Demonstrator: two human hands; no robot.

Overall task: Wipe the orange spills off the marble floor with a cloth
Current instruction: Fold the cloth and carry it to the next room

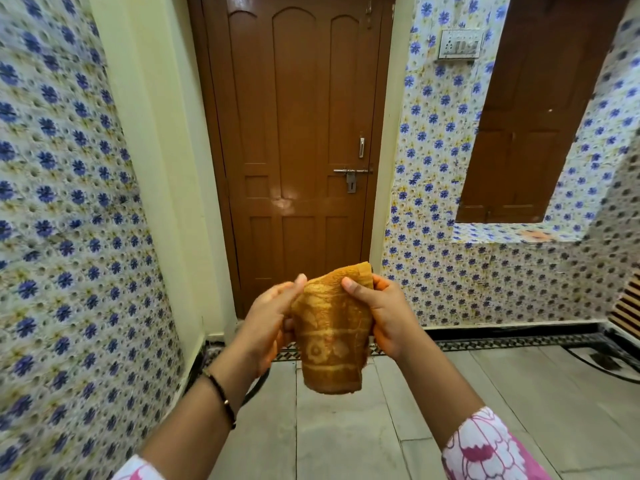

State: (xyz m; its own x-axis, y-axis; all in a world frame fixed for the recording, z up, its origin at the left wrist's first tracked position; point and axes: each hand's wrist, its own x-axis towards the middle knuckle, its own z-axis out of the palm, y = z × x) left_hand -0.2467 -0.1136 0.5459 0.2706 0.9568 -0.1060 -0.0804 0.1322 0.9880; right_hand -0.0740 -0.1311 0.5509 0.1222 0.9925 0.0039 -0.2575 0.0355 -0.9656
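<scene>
Wallpaper with blue flowers on a pale ground covers pretty much every wall here, wrapping the left side and the right side around a recessed niche. Next biggest thing is the brown panelled wooden door straight ahead, closed, with a metal sliding latch on its right edge and a small metal handle just above that. Off to the right there's a dark brown wooden shutter set into the niche, and up beside it a white switch plate on the wall. Down below is the grey marble floor in long slabs, with a dark patterned border strip running along the base of the right wall, and a black cable lying across the far right bit. I can't make out any orange marks on the part of the floor that shows. Both forearms come up from the bottom, held out in front at about waist height, with white sleeves printed in pink flowers. The yellow-orange patterned cloth is up in the air between the two hands, well above the floor, bunched and hanging down in a folded wad. The left hand has its fingers curled around the cloth's left side with the thumb up at the top edge. The right hand pinches the top right of the cloth, thumb in front and fingers behind. A thin black bracelet sits on the left wrist.
</scene>
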